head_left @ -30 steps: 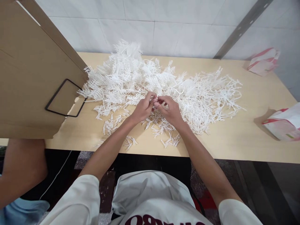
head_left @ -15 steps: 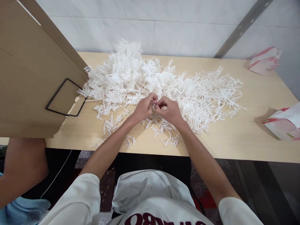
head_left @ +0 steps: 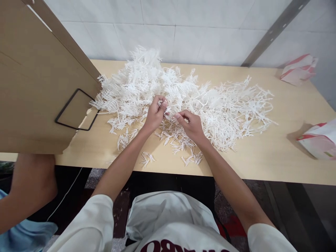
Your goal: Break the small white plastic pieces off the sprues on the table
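A wide heap of white, thin-branched plastic pieces [head_left: 139, 80] covers the middle of the table. Over its front edge, my left hand [head_left: 155, 113] is closed, thumb against curled fingers, on a white branched plastic piece whose thin tips stick out to the right. My right hand [head_left: 192, 125] is a short gap away, thumb and forefinger pinched at a small white branched piece by the fingertips. Just which strands each hand grips is partly hidden by the fingers. Loose small white sprigs [head_left: 193, 158] lie on the table below my hands.
A brown cardboard sheet [head_left: 39, 80] stands at the left, with a black rectangular frame outline [head_left: 76, 110] by its lower corner. A co-worker's arm [head_left: 34, 182] is beneath it. Two red-and-white paper bags [head_left: 299, 70] stand at the right of the wooden table [head_left: 262, 157]. Behind is a tiled wall [head_left: 207, 38].
My hands were together at the fingertips and have come apart. The left one has moved up and left, its palm turned more to the right; the right one has barely moved.
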Demonstrator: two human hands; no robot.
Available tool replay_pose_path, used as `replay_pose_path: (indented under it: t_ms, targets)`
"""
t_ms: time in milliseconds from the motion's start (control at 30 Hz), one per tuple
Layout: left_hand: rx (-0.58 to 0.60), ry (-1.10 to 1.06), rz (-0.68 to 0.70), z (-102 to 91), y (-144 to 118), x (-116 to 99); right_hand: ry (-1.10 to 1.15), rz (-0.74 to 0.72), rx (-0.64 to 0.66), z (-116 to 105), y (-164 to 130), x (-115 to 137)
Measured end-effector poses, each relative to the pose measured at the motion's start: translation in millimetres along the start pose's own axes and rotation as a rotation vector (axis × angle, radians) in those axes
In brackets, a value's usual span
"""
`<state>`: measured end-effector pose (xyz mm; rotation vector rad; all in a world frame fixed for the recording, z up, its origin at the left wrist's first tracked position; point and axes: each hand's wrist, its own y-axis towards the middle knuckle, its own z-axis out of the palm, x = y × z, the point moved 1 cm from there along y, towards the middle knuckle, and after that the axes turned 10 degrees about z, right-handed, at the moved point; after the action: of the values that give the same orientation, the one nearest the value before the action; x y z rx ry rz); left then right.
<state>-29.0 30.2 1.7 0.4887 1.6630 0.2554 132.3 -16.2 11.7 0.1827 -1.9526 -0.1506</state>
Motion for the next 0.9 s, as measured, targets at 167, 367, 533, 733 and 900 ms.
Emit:
replay_pose_path:
  t_ms: [167, 367, 533, 733, 900]
  targets:
    - [0.136, 0.183, 0.114, 1.2, -9, -8, -0.024, -0.023, 0.004, 2, 4, -3]
    - [0.202, 0.407, 0.227, 4.2, -15, -15, -0.212, -0.136, -0.065, 0, 2, -6]
    - [0.156, 0.313, 0.214, 10.9, -13, -11, -0.268, -0.172, -0.066, 2, -1, -5]
    - [0.107, 0.081, 0.096, 18.2, -12, -7, -0.113, -0.085, -0.008, 2, -3, -3]
    - [0.104, -0.032, -0.006, 21.5, -13, -1, -0.029, -0.052, 0.025, 0, -4, -3]
